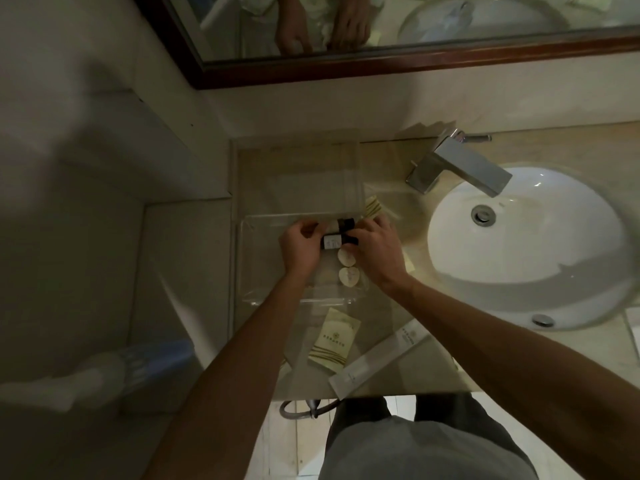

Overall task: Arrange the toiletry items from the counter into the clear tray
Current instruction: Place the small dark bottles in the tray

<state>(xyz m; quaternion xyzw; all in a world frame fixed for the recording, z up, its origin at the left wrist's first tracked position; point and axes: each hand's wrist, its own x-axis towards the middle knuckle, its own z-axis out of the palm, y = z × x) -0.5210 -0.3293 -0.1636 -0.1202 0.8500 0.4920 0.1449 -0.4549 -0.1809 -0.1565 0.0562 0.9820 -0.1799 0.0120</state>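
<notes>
A clear tray [249,292] lies on the counter left of the sink. Inside it, two small bottles with dark caps lie side by side; my left hand [299,245] and my right hand [375,247] both grip the nearer bottle [332,241], and the farther bottle [341,224] touches it. Two pale round soaps [346,258] [349,276] lie in the tray just below the bottles. A cream sachet [334,341] and a long white packet [379,362] lie on the counter in front of the tray. Another striped sachet [373,206] pokes out behind my right hand.
A clear box [298,174] stands behind the tray against the wall. The chrome faucet [457,166] and white sink basin [526,244] are to the right. A framed mirror [346,69] hangs above. The counter's front edge [381,394] is near my body.
</notes>
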